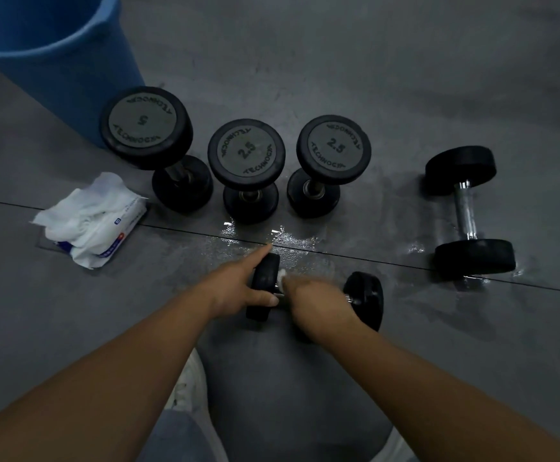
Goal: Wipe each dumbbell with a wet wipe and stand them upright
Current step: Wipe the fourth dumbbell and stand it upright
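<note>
Down on the floor (405, 78), just before three upright dumbbells (246, 151), another dumbbell (365, 298) lies flat; left hand (238, 288) clasps its left end, right hand (318, 305) clamps a wipe (282, 278) round its middle.

A blue bucket (55, 61) stands at the far left, cut off by the frame's edge. The floor (405, 61) is grey and matt, crossed by a thin dark seam (178, 227) running from left to right. A wet patch (292, 243) glistens along the seam in the middle, with more shine farther right. At the near edge, a white shoe (190, 381) and a leg in blue denim (178, 438)
</note>
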The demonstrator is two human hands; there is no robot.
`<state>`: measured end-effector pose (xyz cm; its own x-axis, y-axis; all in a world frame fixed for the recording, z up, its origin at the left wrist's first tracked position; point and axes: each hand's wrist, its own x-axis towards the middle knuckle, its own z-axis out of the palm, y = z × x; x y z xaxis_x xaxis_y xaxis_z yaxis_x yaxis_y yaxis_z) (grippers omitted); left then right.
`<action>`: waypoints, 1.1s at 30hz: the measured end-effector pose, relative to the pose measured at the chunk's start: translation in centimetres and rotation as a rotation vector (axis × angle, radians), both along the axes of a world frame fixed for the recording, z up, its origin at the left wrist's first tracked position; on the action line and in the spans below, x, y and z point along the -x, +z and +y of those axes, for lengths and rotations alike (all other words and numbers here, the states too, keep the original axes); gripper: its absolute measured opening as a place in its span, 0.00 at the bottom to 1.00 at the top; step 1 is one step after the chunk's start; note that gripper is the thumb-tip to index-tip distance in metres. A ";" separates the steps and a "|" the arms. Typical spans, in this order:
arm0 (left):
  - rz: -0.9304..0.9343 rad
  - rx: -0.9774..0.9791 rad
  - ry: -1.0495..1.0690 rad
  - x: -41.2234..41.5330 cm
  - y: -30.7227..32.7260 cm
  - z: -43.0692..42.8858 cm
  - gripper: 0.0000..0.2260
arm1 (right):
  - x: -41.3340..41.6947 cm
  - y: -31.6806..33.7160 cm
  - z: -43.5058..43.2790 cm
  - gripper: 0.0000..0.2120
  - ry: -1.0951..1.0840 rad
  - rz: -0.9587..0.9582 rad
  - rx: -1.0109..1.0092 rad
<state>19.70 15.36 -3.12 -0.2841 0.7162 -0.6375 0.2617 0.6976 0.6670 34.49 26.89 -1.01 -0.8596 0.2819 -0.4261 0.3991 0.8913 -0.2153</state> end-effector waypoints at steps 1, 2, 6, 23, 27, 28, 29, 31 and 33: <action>0.002 0.000 -0.004 0.0 0.0 0.1 0.48 | -0.3 -0.2 0.8 0.11 -0.044 -0.052 -0.053; 0.004 -0.001 -0.004 0.0 0.0 0.1 0.47 | -0.5 -0.4 1.6 0.11 -0.095 -0.119 -0.103; -0.001 -0.010 -0.008 0.1 0.2 0.3 0.45 | 0.6 0.2 1.0 0.13 -0.083 -0.087 0.010; -0.039 -0.084 0.217 -0.8 -0.4 0.4 0.38 | 0.1 -0.1 -0.1 0.15 -0.123 -0.019 -0.179; 0.035 -0.077 0.250 -1.1 -0.1 0.6 0.35 | -0.8 -0.7 0.2 0.23 0.022 0.002 -0.122; 0.044 -0.073 0.253 -1.1 -0.1 0.7 0.34 | -1.1 -0.7 1.1 0.22 -0.012 -0.029 -0.168; 0.061 -0.069 0.254 -1.1 0.1 0.8 0.34 | -1.3 -0.6 1.9 0.21 -0.037 -0.048 -0.209; 0.076 -0.049 0.259 -1.2 0.4 1.1 0.34 | -0.8 -0.4 2.4 0.23 0.010 -0.107 -0.220; 0.059 -0.033 0.285 -1.3 0.6 1.3 0.34 | -0.1 -0.2 2.5 0.19 0.041 -0.121 -0.072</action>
<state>21.02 16.63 -2.57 -0.5127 0.6222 -0.5916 0.0973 0.7267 0.6800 34.63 29.38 -1.22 -0.8144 0.2816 -0.5074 0.3816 0.9186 -0.1027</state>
